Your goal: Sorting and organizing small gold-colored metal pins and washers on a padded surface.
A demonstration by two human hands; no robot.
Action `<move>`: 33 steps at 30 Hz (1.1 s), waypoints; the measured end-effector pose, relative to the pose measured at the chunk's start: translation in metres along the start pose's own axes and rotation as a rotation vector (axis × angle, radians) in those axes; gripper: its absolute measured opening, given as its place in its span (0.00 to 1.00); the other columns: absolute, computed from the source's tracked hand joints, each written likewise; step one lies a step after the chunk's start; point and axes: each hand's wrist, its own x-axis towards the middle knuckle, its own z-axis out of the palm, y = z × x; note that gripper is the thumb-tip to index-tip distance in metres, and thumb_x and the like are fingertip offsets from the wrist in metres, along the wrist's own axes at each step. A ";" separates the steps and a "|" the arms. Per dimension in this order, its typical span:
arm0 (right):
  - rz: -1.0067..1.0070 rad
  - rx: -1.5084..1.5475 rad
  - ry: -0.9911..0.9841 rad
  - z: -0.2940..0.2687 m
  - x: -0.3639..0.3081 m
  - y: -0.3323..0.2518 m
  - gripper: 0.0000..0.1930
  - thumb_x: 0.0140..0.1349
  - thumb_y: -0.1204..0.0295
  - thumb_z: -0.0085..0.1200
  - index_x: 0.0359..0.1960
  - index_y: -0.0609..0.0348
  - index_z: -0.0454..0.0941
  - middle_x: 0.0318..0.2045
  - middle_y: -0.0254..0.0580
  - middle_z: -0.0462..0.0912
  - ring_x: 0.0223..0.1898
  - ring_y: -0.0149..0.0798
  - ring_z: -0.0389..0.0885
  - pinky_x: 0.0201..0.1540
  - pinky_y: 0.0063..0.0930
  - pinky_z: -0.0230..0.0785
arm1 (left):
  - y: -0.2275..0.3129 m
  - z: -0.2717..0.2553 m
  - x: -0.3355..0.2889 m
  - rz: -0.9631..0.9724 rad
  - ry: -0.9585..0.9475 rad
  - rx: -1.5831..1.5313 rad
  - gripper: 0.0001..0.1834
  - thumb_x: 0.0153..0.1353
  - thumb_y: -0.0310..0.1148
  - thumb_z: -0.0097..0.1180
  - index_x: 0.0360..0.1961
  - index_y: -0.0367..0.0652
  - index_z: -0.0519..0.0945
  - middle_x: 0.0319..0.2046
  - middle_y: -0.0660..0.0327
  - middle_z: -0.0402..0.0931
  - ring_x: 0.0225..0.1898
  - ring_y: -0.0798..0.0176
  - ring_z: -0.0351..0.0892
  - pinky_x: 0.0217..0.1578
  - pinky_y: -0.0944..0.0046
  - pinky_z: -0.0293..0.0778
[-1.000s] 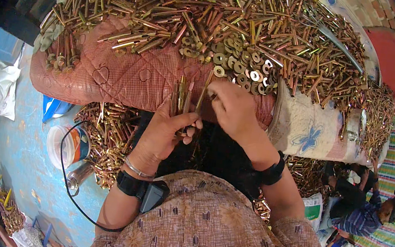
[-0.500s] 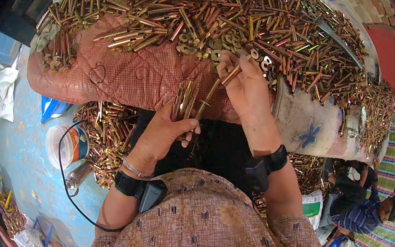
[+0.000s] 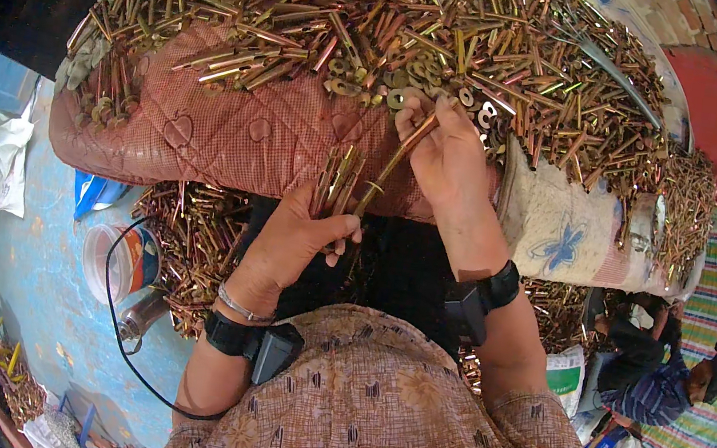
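My left hand [image 3: 296, 239] is closed around several brassy metal bolts [image 3: 339, 177], which stand upright between thumb and fingers. From the same grip a longer threaded bolt [image 3: 385, 174] leans up to the right, with a washer [image 3: 374, 186] around its shank. My right hand [image 3: 452, 166] pinches a coppery metal sleeve [image 3: 422, 131] between thumb and fingers. That sleeve lies in line with the bolt at its upper end; whether it is slipped over the tip I cannot tell. Loose flat washers [image 3: 422, 72] lie just beyond my right fingertips.
A big heap of metal sleeves [image 3: 287, 0] covers the far side of the red quilted pad [image 3: 209, 125]. A metal rake-like tool [image 3: 615, 69] rests on it. On the left floor stands a clear plastic tub [image 3: 107, 265]; a black cable curves past it. At right, another person [image 3: 657, 377] sits low.
My right hand has brought the sleeve down to the upper end of the bolt, so the two now line up. The left hand has hardly moved.
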 end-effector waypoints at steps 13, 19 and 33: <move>0.042 -0.044 0.006 -0.004 0.000 -0.005 0.05 0.63 0.73 0.41 0.35 0.60 0.68 0.34 0.49 0.76 0.33 0.38 0.76 0.40 0.35 0.72 | -0.001 -0.002 0.000 -0.008 -0.037 0.005 0.12 0.52 0.25 0.53 0.38 0.37 0.69 0.22 0.63 0.73 0.19 0.74 0.68 0.17 0.75 0.67; 0.023 -0.093 -0.020 -0.006 0.000 -0.006 0.05 0.63 0.73 0.41 0.36 0.60 0.68 0.34 0.48 0.76 0.33 0.38 0.76 0.40 0.35 0.72 | 0.002 -0.001 0.001 -0.015 -0.047 0.020 0.12 0.53 0.26 0.53 0.39 0.36 0.69 0.22 0.63 0.73 0.19 0.74 0.69 0.17 0.75 0.67; 0.035 -0.021 -0.017 -0.012 0.001 -0.003 0.05 0.63 0.74 0.42 0.36 0.63 0.65 0.36 0.49 0.71 0.35 0.39 0.71 0.40 0.32 0.69 | 0.011 0.001 0.000 -0.015 0.032 0.206 0.11 0.52 0.27 0.54 0.37 0.37 0.71 0.20 0.64 0.72 0.17 0.75 0.68 0.16 0.74 0.66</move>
